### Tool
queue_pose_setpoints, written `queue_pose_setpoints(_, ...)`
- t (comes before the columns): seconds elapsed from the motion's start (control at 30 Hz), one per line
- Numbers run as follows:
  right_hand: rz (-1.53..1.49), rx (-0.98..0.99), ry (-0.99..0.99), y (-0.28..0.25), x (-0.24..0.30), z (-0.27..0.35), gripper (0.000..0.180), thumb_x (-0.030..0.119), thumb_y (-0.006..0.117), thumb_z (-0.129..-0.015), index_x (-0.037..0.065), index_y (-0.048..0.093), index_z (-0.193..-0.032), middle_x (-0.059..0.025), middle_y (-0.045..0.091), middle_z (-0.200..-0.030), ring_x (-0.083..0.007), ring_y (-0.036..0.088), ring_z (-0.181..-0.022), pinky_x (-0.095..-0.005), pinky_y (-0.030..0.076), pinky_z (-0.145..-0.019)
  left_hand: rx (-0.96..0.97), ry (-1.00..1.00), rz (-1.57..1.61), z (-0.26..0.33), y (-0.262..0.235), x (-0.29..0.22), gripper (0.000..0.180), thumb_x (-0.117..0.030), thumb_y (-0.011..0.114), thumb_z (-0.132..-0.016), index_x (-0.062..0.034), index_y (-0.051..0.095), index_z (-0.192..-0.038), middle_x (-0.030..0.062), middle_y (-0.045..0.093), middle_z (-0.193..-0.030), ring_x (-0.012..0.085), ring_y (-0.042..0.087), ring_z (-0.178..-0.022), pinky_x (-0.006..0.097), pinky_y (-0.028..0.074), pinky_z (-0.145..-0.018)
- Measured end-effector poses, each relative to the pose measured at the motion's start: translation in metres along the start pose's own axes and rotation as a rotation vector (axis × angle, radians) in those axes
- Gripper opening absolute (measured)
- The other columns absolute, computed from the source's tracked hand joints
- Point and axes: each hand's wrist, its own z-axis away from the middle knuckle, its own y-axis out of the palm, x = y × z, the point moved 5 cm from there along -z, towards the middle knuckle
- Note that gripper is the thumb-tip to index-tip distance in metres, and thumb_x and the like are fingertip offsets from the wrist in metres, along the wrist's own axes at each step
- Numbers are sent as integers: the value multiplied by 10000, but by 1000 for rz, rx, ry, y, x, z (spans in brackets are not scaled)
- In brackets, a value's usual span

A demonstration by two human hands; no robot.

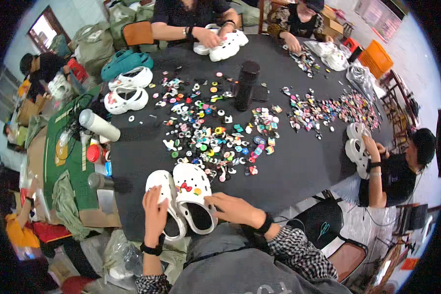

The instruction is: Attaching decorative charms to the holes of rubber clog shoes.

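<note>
Two white clogs lie side by side at the table's near edge, toes pointing away from me. On the right clog [190, 175] are a red bow charm [186, 187] and a small orange-yellow charm [197, 191]. My left hand [155, 211] is closed over the outer side of the left clog [158, 179], and no charm shows on its visible part. My right hand [237, 209] grips the right clog's outer rim near the opening, with part of the thumb hidden. Just beyond the toes spreads a heap of small colourful shoe charms [206, 139].
A dark bottle [247, 85] stands mid-table beside more charms [323, 112]. White clogs [127, 99] and a teal pair [125, 63] sit at left, near a pale flask [99, 125]. Across and at right, co-workers handle white clogs [356, 149]. A chair [345, 257] stands right of me.
</note>
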Motion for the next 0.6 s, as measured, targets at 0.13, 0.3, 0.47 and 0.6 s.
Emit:
queue_pose_setpoints(0.13,64,-209,76,-31,-45,15,383,257,603,-861,48,575,-1181,-177,612,-1090,-340,589,-1007,-406,488,-862,-8,124,-223,-5,8,-23,508,-273,635,-865,-86,496,-1317,161,468,-1330,396,356,-1270,516,264,-1052)
queue_pose_setpoints(0.3,-11,-488,194,-72,-96,29,231,167,616,-840,17,653,-1013,-182,659,-948,-343,643,-849,-405,513,-764,128,188,-479,-5,19,-50,618,-356,676,-798,-178,474,-1354,71,503,-1329,342,359,-1285,531,247,-1059)
queue_pose_setpoints(0.47,39,-645,245,-93,-131,3,174,123,593,-841,36,666,-973,-167,670,-887,-334,650,-832,-390,517,-735,61,173,-511,0,21,-46,624,-284,684,-784,-194,469,-1363,47,559,-1251,288,405,-1236,530,242,-1053)
queue_pose_setpoints(0.6,164,-731,295,-106,-144,-20,121,100,605,-823,54,656,-923,-143,655,-876,-340,634,-811,-407,514,-708,24,198,-480,3,20,-46,604,-250,678,-791,-185,478,-1357,46,580,-1199,269,437,-1191,518,240,-1054)
